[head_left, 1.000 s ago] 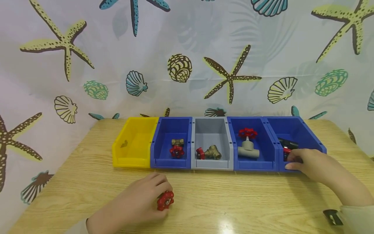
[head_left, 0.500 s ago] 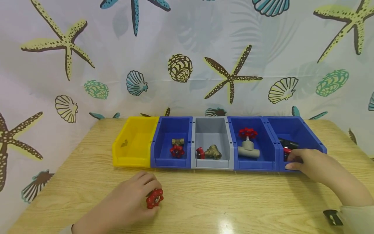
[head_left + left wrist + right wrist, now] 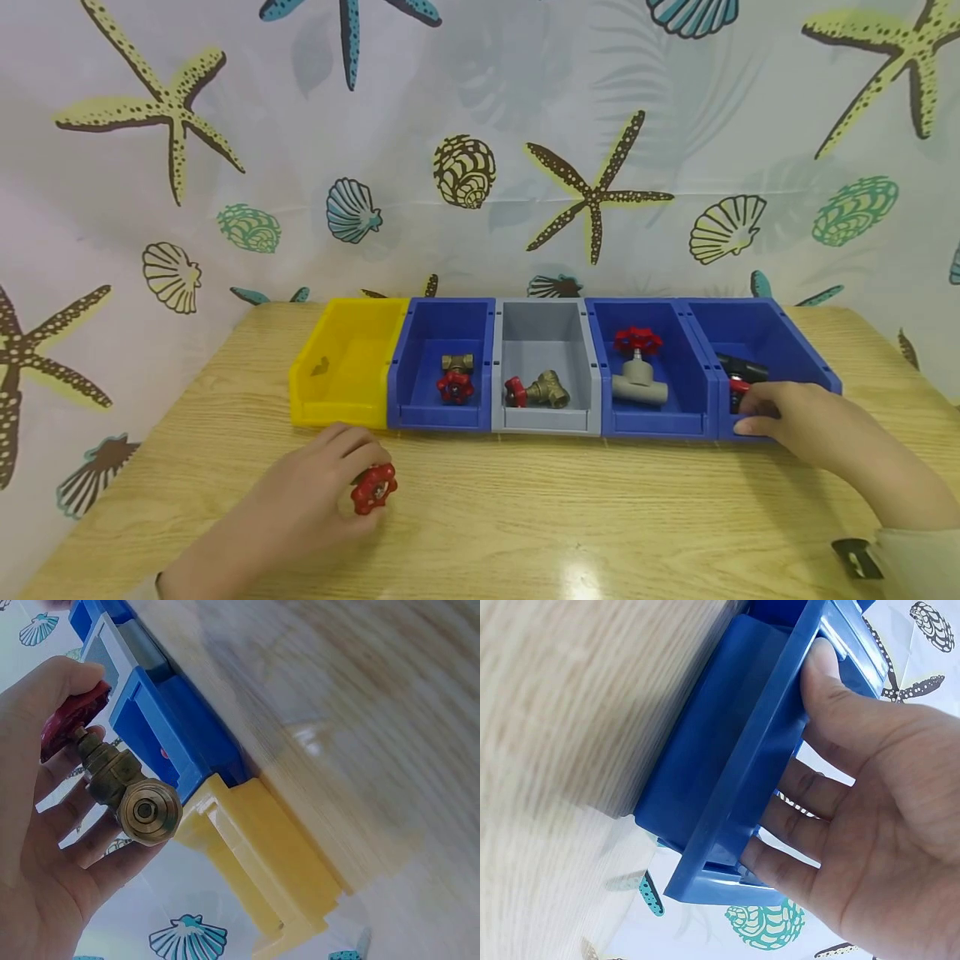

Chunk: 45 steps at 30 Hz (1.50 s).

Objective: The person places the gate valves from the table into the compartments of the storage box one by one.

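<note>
My left hand (image 3: pixel 315 492) grips a brass valve with a red handwheel (image 3: pixel 373 488), above the table in front of the yellow bin. In the left wrist view the thumb lies on the handwheel, and the brass body (image 3: pixel 148 810) points out past the fingers. At the far right, my right hand (image 3: pixel 810 425) reaches over the front of the end blue bin (image 3: pixel 806 350). Its thumb is at the rim, and the bin hides the other fingertips. Inside that bin lie a black pipe piece (image 3: pixel 742 367) and a red part (image 3: pixel 738 387), partly covered by the hand.
Left of the end bin stand a blue bin with a grey valve (image 3: pixel 639 383), a grey bin with a brass valve (image 3: pixel 549 390), another blue bin with a brass valve (image 3: pixel 456 385), and the yellow bin (image 3: pixel 348 358). A black object (image 3: pixel 857 558) is beside the right sleeve.
My left hand has moved left and slightly away from me, carrying the valve from in front of the left blue bin to the yellow one. The right hand stays in place.
</note>
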Available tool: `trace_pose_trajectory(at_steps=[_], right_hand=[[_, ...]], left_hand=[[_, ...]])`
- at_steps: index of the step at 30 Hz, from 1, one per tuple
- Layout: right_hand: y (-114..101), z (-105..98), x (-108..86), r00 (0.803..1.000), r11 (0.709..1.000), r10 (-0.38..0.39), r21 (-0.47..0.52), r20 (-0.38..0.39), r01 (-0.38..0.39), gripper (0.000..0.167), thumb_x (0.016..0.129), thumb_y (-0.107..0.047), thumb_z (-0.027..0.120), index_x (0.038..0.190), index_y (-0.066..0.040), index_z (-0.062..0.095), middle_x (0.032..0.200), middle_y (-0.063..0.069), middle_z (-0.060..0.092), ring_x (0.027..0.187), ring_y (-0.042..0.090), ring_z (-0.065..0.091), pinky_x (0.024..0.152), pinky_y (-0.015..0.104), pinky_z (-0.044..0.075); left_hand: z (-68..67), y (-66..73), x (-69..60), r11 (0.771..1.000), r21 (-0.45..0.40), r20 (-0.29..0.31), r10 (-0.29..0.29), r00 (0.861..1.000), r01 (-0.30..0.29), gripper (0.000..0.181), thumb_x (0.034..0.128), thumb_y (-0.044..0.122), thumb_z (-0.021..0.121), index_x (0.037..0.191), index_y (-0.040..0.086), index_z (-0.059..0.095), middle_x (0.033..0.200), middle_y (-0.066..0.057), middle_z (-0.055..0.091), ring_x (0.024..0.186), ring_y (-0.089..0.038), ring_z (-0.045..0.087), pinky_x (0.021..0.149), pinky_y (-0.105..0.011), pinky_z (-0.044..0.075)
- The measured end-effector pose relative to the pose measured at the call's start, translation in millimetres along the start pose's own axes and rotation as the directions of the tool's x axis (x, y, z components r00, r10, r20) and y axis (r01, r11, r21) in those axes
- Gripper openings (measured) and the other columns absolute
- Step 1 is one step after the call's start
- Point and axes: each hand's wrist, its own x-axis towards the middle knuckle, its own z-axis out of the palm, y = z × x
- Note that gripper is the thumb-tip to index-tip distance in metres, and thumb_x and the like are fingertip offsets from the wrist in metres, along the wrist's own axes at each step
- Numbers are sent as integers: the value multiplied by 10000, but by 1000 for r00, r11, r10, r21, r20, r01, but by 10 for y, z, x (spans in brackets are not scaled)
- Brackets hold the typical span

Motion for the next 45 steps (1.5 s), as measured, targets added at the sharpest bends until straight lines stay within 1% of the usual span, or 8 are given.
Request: trace_pose_trajectory(at_steps=[4, 14, 17, 23, 34, 37, 41, 45], right_hand=[[7, 11, 2, 1000, 1000, -5, -1, -6, 5, 190, 896, -257, 729, 908, -77, 671, 868, 63, 660, 795, 269, 594, 730, 555, 493], [8, 13, 6, 1000, 1000, -9, -6, -9, 9, 197, 892, -267, 733, 914, -79, 679, 875, 69, 666, 789, 263, 595, 721, 553, 496], [11, 6, 4, 1000, 1000, -7, -13, -10, 7, 201, 890, -263, 734, 915, -71, 678, 879, 85, 670, 798, 280, 603, 718, 557, 494], [17, 4, 7, 1000, 1000, -10, -18, -12, 9, 189, 887, -251, 736, 907, -73, 675, 876, 80, 668, 797, 279, 604, 714, 552, 493], [51, 18, 23, 1000, 1000, -19, -6, -10, 19, 193, 891, -272, 732, 917, -89, 678, 877, 53, 663, 787, 253, 591, 710, 538, 497], [58, 23, 20, 1000, 1000, -20, -8, -9, 20, 196, 891, -273, 732, 924, -87, 681, 883, 59, 665, 793, 259, 595, 712, 544, 498], [54, 23, 15, 1000, 1000, -21, -13, -12, 21, 193, 889, -268, 733, 919, -86, 679, 881, 64, 665, 793, 263, 599, 711, 547, 498], [41, 21, 17, 1000, 1000, -23, -17, -16, 22, 183, 888, -259, 734, 904, -86, 675, 869, 64, 664, 779, 257, 594, 705, 536, 498]], left_hand=[[-10, -47, -10, 1000, 21, -28, 3, 1000, -3, 403, 708, 310, 868, 1024, 188, 648, 1026, 80, 575, 931, -102, 518, 741, -305, 545], [-79, -112, -14, 997, 43, -17, -60, 998, 60, 403, 716, 319, 875, 1027, 187, 656, 997, 94, 567, 930, -96, 512, 746, -282, 546], [-84, -141, 8, 998, 48, -31, -39, 999, 41, 403, 711, 305, 877, 1025, 174, 659, 997, 80, 570, 926, -109, 520, 728, -281, 545], [-83, -242, 71, 998, 64, -97, 17, 995, -10, 404, 697, 255, 884, 1017, 151, 660, 1005, 38, 592, 924, -139, 538, 685, -272, 548], [-161, -419, 156, 994, 107, -136, 3, 991, 11, 416, 690, 253, 888, 1012, 119, 663, 994, -9, 593, 902, -191, 561, 723, -335, 563], [-184, -443, 169, 994, 105, -135, -19, 991, 33, 416, 699, 263, 882, 1021, 111, 667, 1000, -21, 595, 913, -203, 555, 734, -349, 563], [-185, -488, 186, 993, 108, -151, -30, 988, 47, 421, 708, 278, 875, 1028, 104, 664, 1000, -20, 588, 914, -198, 535, 702, -328, 555], [-179, -538, 209, 993, 112, -188, -10, 982, 32, 428, 699, 280, 878, 1020, 98, 662, 989, -14, 586, 883, -179, 518, 673, -314, 539]])
